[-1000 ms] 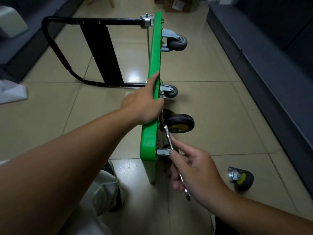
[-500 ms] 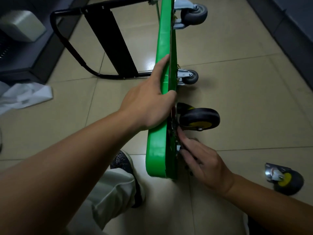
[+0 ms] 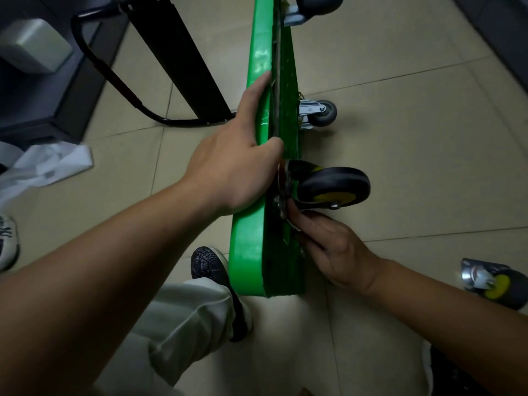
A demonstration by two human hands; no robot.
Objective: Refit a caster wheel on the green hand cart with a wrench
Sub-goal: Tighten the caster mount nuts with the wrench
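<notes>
The caster (image 3: 334,185), black with a yellow hub, sits against the underside of the cart (image 3: 248,252). It is on the right-hand face, about halfway along the part of the deck in view. The cart stands on its long edge on the tiled floor (image 3: 414,155), its green deck running from bottom centre to the top of the frame.

The left hand (image 3: 231,172) grips the upper edge of the deck just beside the caster. Its thumb lies along the near face and its fingers are curled over onto the far side. The right hand (image 3: 334,250) is under the caster, with its fingertips and thumb pushed in against the mounting plate. I cannot tell whether they hold anything, since the deck and the hand itself hide the spot.

Two grey wheels are fixed farther up the same face, one (image 3: 323,112) mid-frame and one (image 3: 317,1) cut by the top edge. A loose caster (image 3: 497,284) lies on the floor at the right, well apart from the cart. The black handle (image 3: 114,78) reaches out to the left. Crumpled white paper (image 3: 48,164) lies at the left. A dark shoe (image 3: 211,267) is planted just beside the deck's near end.
</notes>
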